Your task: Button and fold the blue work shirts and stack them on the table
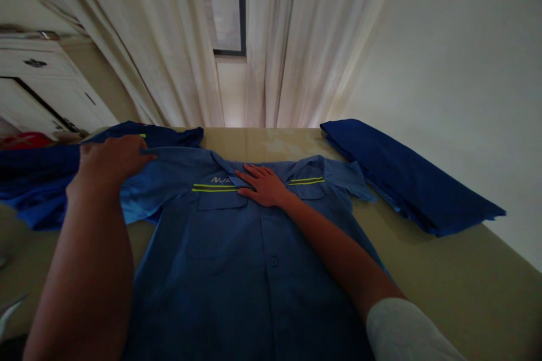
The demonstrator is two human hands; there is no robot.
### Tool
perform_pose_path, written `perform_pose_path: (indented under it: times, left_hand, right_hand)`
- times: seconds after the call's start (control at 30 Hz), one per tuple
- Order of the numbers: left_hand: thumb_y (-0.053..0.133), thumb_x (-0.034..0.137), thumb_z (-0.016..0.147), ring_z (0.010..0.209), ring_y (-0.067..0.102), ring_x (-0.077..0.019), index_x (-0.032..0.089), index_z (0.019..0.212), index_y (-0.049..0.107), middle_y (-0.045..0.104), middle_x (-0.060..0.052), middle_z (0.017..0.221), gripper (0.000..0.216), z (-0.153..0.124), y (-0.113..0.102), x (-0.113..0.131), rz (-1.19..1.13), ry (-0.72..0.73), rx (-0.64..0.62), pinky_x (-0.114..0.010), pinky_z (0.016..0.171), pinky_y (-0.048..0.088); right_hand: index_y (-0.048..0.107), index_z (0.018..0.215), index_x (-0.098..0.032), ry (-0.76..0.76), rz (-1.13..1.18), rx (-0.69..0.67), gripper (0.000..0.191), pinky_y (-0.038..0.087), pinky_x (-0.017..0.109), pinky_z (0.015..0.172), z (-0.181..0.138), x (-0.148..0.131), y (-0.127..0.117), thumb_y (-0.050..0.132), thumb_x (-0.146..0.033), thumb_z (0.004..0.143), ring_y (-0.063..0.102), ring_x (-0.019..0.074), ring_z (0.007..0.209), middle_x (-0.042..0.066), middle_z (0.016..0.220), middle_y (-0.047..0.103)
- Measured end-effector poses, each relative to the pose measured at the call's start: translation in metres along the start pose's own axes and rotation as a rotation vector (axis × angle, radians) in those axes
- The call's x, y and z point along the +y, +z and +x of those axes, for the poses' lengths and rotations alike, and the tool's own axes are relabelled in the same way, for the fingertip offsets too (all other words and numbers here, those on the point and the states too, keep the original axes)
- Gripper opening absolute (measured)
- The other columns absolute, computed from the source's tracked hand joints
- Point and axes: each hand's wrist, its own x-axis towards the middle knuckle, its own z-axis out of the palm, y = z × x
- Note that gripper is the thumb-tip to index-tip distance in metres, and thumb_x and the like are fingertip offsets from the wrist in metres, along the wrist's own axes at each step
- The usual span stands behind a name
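Shirt (212,287): blue, short-sleeved, front up, spread on the table (478,287), collar end away from the wearer of the camera. Placket with a button (274,261) runs down its middle. Chest bears yellow-green stripes (218,187) above a pocket flap (222,201); lettering begins "NJ", remainder covered.

Right hand (265,185): laid palm down on the shirt just below the collar, fingers extended and spread, grasping nothing.

Left hand (112,158): at the shirt's left sleeve end, fingers bent; whether it pinches the cloth cannot be determined.

Right of the shirt, beside its sleeve: folded dark blue cloth (410,180). Left of the shirt: crumpled blue garment (34,175), partly behind the left hand.

Beyond the shirt, to the left: white cabinet (46,73). Straight beyond the shirt: pale curtains (165,28), parted at a window (222,0).
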Motion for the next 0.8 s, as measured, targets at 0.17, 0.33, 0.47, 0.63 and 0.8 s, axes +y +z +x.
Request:
perform_pose_path:
  times: [0.17,0.33,0.47,0.63,0.8]
  left_hand:
    - [0.067,0.057,0.094,0.106,0.071,-0.0315,0.018,0.129,0.066,0.075,-0.009,0.115,0.052,-0.042,-0.039,0.089,-0.161,0.212,-0.192,-0.049,0.097,0.056]
    - [0.067,0.072,0.087,0.102,0.075,-0.0275,0.027,0.146,0.056,0.077,-0.006,0.117,0.075,-0.088,-0.032,0.117,-0.463,0.397,-0.527,-0.038,0.087,0.061]
    - [0.082,0.047,0.075,0.13,0.062,-0.036,0.026,0.144,0.062,0.065,-0.012,0.144,0.074,-0.13,0.004,0.091,-0.121,0.506,-0.404,-0.051,0.11,0.052]
    - [0.059,0.027,0.089,0.131,0.062,-0.0359,0.026,0.134,0.07,0.067,-0.012,0.142,0.047,-0.156,0.037,0.065,0.035,0.51,-0.196,-0.055,0.108,0.05]
    - [0.047,0.039,0.102,0.103,0.072,-0.0278,0.023,0.108,0.077,0.079,-0.009,0.107,0.034,-0.166,0.029,0.068,-0.167,0.442,-0.054,-0.045,0.1,0.054]
  right_hand:
    - [0.039,0.167,-0.034,-0.001,0.011,0.007,0.071,0.028,0.052,0.13,0.002,0.002,0.003,0.036,-0.072,0.107,0.036,0.0312,0.158,0.008,0.174,0.034]
    - [0.044,0.165,-0.033,0.017,0.016,0.019,0.067,0.029,0.05,0.129,0.003,0.003,0.005,0.039,-0.068,0.108,0.039,0.0306,0.157,0.007,0.173,0.036]
    - [0.044,0.165,-0.032,0.008,0.01,0.023,0.062,0.03,0.049,0.129,0.004,0.004,0.007,0.039,-0.06,0.11,0.039,0.0297,0.157,0.006,0.173,0.036]
    - [0.043,0.165,-0.032,0.012,-0.011,0.003,0.063,0.03,0.052,0.129,0.006,0.004,0.007,0.037,-0.061,0.11,0.041,0.0324,0.156,0.007,0.174,0.035]
    - [0.043,0.165,-0.029,0.01,-0.006,0.006,0.063,0.029,0.051,0.129,0.004,0.002,0.005,0.037,-0.059,0.111,0.041,0.0319,0.156,0.008,0.173,0.036]
